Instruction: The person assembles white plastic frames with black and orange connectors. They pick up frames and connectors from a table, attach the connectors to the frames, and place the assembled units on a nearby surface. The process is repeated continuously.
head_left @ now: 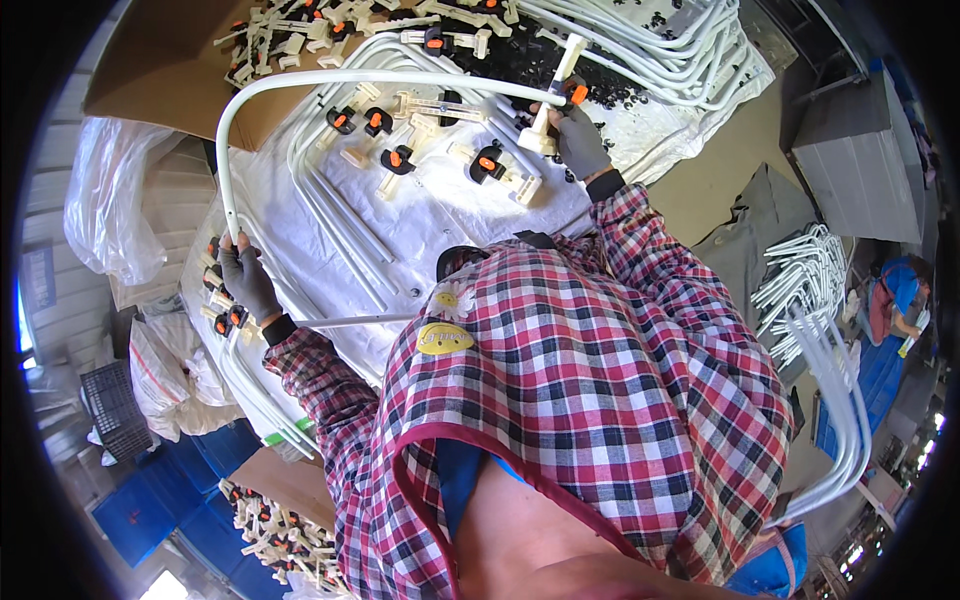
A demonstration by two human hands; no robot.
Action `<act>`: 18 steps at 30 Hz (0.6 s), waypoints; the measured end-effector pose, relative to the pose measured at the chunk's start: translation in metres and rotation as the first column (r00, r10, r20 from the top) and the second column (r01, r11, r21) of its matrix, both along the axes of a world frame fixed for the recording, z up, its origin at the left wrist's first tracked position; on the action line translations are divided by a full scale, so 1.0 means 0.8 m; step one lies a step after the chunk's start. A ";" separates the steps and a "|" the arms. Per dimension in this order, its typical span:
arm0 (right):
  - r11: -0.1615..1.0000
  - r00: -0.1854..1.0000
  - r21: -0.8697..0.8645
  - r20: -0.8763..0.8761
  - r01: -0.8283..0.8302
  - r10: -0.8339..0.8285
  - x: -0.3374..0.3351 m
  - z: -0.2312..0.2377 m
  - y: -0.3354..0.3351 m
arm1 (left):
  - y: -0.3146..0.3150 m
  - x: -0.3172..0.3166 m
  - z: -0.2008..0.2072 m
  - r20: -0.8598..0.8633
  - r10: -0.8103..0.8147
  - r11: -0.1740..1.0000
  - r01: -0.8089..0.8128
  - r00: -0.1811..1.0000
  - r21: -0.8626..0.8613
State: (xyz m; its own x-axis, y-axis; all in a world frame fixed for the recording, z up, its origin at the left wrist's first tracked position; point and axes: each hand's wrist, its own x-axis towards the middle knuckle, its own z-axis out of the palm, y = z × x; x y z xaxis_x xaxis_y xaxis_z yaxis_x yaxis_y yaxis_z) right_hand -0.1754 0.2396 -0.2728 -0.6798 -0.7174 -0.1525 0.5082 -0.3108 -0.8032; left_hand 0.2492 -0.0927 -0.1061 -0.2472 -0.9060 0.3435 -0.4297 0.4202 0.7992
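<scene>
A white bent tube (400, 76) arches over the work table in front of me. My left hand (248, 282), in a dark grey glove, is closed around its lower left end. My right hand (583, 145), gloved the same way, grips a cream plastic clamp (541, 131) with a black collar and an orange knob at the tube's far right end. Part of this clamp is hidden by my fingers. Below the arch, several similar clamps (487, 165) lie loose on the white sheet (450, 225), beside more white tubes (345, 215).
A cardboard box (150, 70) and a heap of clamps (300, 30) are at the far left. Small black parts (640, 95) are scattered near stacked bent tubes (700, 60) at far right. More tubes hang (805, 280) on the right; beyond them a person (895, 300) works.
</scene>
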 end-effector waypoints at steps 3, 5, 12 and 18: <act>0.996 0.996 0.088 -0.088 0.004 0.004 0.002 0.012 0.017 | 0.002 -0.003 0.008 0.035 -0.034 0.999 0.033 0.999 0.024; 0.965 0.936 0.255 -0.349 0.057 0.037 0.002 0.036 0.040 | 0.004 0.002 0.013 0.042 -0.066 0.997 0.064 0.997 0.045; 0.934 0.958 -0.221 -0.023 -0.282 0.284 -0.003 0.067 0.081 | 0.020 -0.015 0.030 0.064 -0.192 0.981 0.190 0.979 0.030; 0.930 0.273 0.259 -0.944 0.260 0.187 -0.032 0.182 0.039 | 0.058 -0.074 0.087 0.142 -0.402 0.915 0.392 0.904 0.093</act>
